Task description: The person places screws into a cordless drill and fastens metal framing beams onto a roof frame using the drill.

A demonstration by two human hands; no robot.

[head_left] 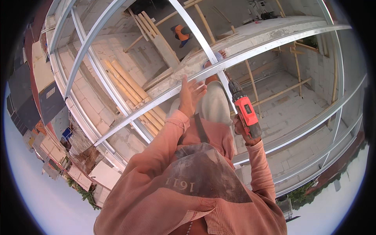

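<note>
My left hand (191, 94) is raised in front of my knees with its fingers spread and nothing in it. It is right by a silvery metal beam (250, 55) that crosses the view diagonally; whether it touches the beam I cannot tell. My right hand (241, 131) is wrapped round the handle of a red and black cordless drill (246, 111). The drill's dark chuck points up and away, near a second metal beam (201, 35) that meets the first one. What tip the chuck holds is too small to make out.
Metal roof beams (94, 64) form an open frame high over block walls. Far below, a person in an orange vest (181, 33) stands at floor level. Wooden poles (131, 94) lie at the left, and bamboo props (253, 87) stand at the right. Neighbouring roofs (29, 94) lie beyond.
</note>
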